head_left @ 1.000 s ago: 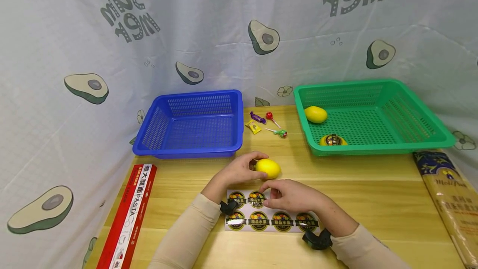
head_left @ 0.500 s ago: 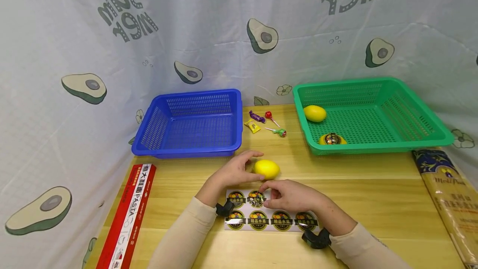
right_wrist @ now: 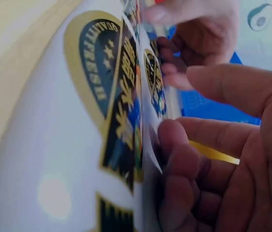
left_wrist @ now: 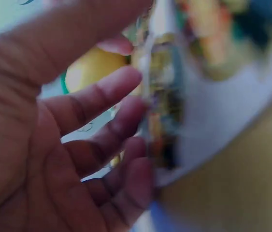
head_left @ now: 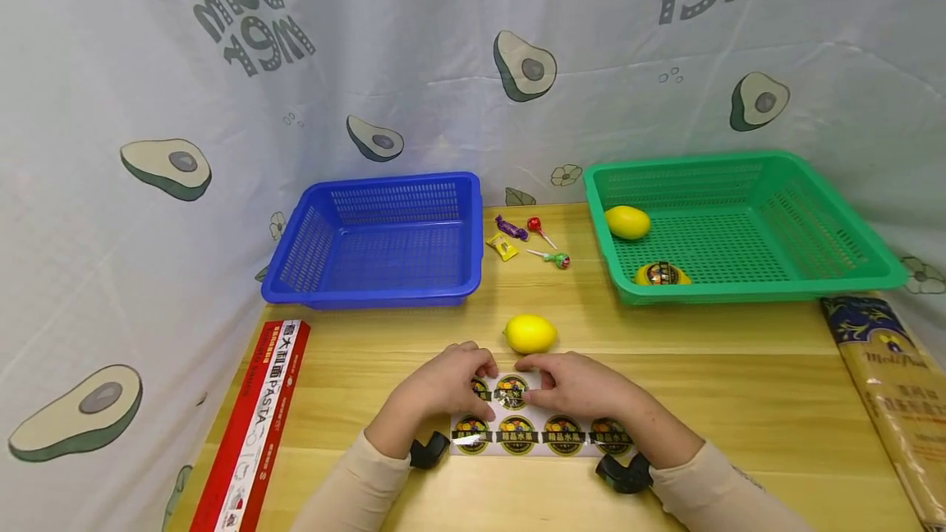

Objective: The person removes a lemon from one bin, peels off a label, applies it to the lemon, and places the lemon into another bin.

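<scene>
Sticker sheet (head_left: 539, 433): on table (head_left: 739, 384), just before lemon (head_left: 529, 333). Your left hand (head_left: 443, 391) pinches its far edge; your right hand (head_left: 576, 386) fingers (right_wrist: 184, 145) pinch one sticker (head_left: 512, 391).
</scene>
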Available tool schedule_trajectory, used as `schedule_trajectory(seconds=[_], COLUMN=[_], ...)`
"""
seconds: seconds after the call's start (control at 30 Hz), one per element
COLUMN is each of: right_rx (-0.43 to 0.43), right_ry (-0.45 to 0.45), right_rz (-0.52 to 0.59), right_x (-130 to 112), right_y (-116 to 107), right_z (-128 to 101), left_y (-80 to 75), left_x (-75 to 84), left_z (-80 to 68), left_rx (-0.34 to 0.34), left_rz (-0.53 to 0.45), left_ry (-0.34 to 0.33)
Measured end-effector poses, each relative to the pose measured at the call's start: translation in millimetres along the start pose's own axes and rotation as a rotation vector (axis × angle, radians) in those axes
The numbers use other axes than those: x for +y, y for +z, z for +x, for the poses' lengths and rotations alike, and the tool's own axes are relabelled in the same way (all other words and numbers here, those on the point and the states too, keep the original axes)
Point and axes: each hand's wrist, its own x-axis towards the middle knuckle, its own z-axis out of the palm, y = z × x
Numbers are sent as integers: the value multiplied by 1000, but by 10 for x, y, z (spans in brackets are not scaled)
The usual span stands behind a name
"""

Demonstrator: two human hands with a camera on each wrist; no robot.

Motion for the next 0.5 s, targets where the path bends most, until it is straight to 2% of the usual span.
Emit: schedule_trajectory(seconds=[0.07, 0.23, 0.4, 0.5], right_rx=[14, 65, 134, 143], right_ry=[7, 17, 19, 7], right_rz=[-26, -74, -73, -52], right_x=[-18, -45, -54, -54], right_y=[13, 54, 118, 138], right_z=[3, 12, 45, 56], left_y=[26, 45, 56, 58], left_x=[2, -19, -40, -44], left_z=[8, 30, 33, 26], left_rx=[10, 29, 22, 12], left_rz=[30, 35, 28, 19], left_ry=[-8, -4, 19, 18])
